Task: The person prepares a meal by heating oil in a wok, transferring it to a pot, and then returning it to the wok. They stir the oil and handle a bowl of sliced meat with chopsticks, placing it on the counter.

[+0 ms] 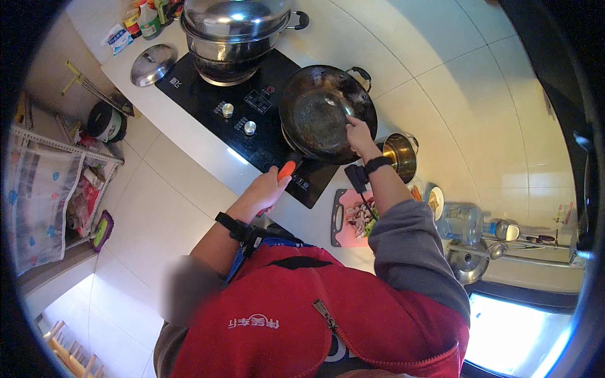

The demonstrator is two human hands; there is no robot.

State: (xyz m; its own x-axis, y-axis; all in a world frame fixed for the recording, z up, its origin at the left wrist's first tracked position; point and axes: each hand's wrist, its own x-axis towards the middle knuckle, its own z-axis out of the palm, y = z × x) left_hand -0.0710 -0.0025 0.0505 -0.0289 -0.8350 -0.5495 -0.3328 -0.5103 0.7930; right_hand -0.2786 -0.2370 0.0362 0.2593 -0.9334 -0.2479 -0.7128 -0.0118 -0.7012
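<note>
My left hand (pixel 267 191) is closed around the orange grip (pixel 286 170) of a long handle, whose dark neck runs up to the near side of a black wok (pixel 314 115). The wok rests on the right side of a black glass cooktop (pixel 212 101), and its inside looks dark and worn with a few shiny spots. Over the wok's right part is my right hand (pixel 360 138), index finger stretched toward the inner wall. Nothing shows in that hand; whether the fingertip touches the metal, I cannot tell.
A lidded steel steamer pot (pixel 231 45) stands left of the wok, beside a loose lid (pixel 153 64). On the right are a metal pot with yellowish liquid (pixel 401 158), a pink cutting board (pixel 347 236) with chopped food, and a plastic water jug (pixel 461 222).
</note>
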